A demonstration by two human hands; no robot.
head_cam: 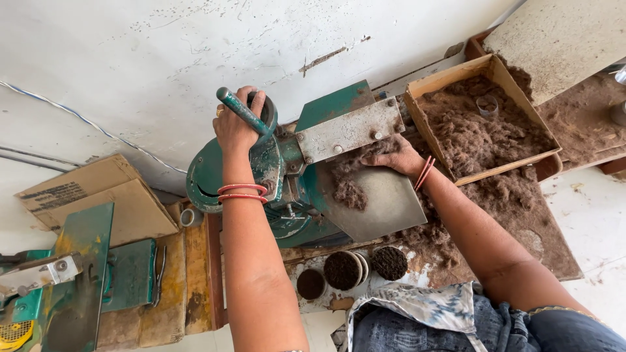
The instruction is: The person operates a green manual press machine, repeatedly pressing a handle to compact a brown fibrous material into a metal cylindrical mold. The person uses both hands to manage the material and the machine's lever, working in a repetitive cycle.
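Observation:
A green hand-cranked press machine (287, 169) sits in front of me. My left hand (236, 127) grips its green lever handle (242, 112) on the wheel; red bangles circle that wrist. My right hand (392, 158) rests palm down on loose brown fibrous material (349, 186) piled on the machine's grey metal tray (385, 205), pushing it toward the machine's opening under a grey metal plate (349, 130).
An open cardboard box (482, 124) full of brown material stands at the right. Round filled cups (343, 269) lie below the tray. A second green machine (59, 287), flattened cardboard (104, 195) and pliers (158, 277) lie at left. A white wall is ahead.

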